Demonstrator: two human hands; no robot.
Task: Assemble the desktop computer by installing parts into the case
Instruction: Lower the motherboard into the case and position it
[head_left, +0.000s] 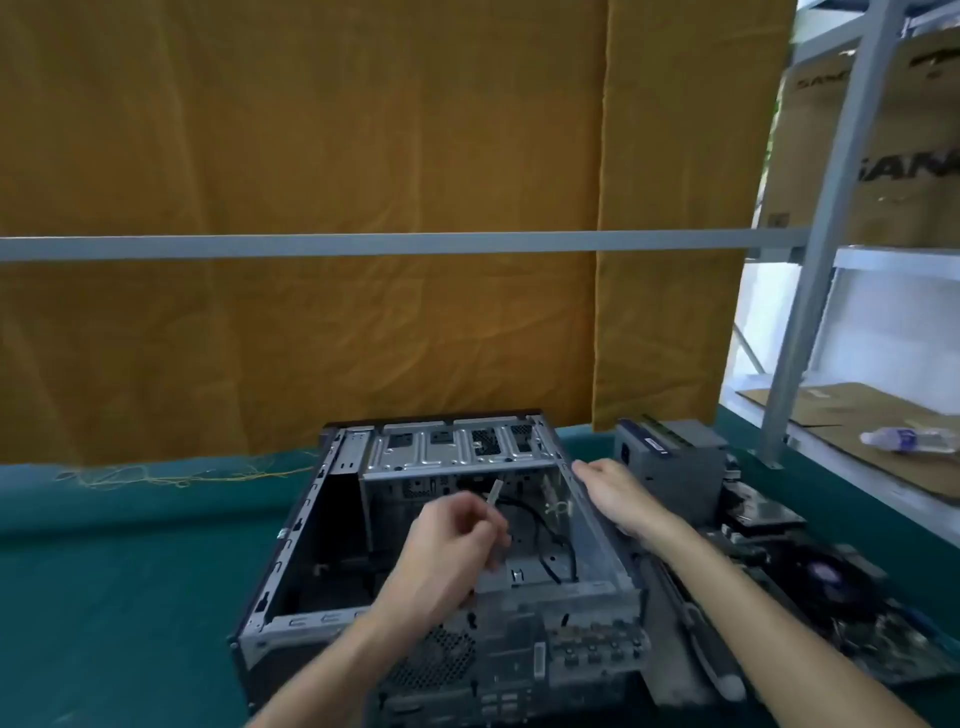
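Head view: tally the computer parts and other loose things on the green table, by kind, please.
Computer case: 1
Power supply: 1
Motherboard with fan: 1
Small part pinched in left hand: 1
Screwdriver: 1
Plastic bottle on the shelf: 1
Total: 6

Left hand (457, 540) pinches a small tool over the open case (322, 525), right hand (618, 493) on its rim

Grey metal case (467, 457), teal tbl cover (130, 571), mustard curtain (311, 156).
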